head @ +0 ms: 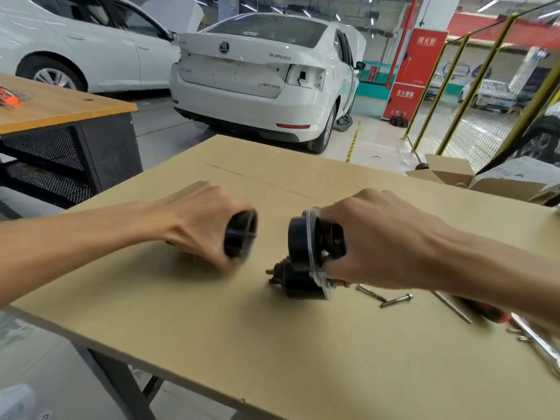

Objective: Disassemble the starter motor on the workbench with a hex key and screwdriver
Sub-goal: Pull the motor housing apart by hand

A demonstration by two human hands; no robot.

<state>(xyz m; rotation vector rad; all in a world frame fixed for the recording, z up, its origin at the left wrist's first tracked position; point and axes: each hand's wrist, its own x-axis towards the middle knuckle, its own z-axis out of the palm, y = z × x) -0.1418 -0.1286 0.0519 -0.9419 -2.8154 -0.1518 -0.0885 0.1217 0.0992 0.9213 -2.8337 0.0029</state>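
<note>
Starter motor in two parts, one in each hand.
Left hand (200,225) grips the black housing (241,233); right hand (372,237) grips the motor body (303,253) just beside, above the tabletop (212,344); two bolts (385,298) lie right of it.

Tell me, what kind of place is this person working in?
Most likely a car repair workshop or training garage. A white car with its tail light removed is parked behind the workbench, and the left hand and right hand hold starter motor parts beside loose bolts.
</note>
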